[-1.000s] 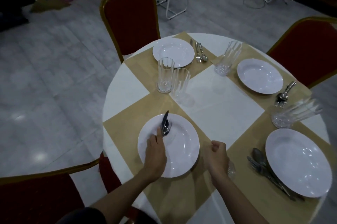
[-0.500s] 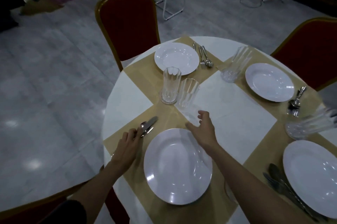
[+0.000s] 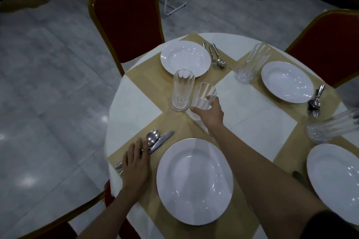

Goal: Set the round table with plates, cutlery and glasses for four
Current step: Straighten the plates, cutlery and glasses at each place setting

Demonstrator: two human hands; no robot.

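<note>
Centre frame, the right hand (image 3: 210, 115) wraps thumb and fingers low round a ribbed glass (image 3: 204, 94), likely light, slick and breakable, while the left hand (image 3: 136, 163) lies flat on cutlery (image 3: 156, 138), lower left.

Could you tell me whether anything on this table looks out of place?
The glass gripped by the right hand sits close beside a second glass by the far-left plate, leaving the near plate without one at its side. Its cutlery lies slanted under the left hand.
</note>
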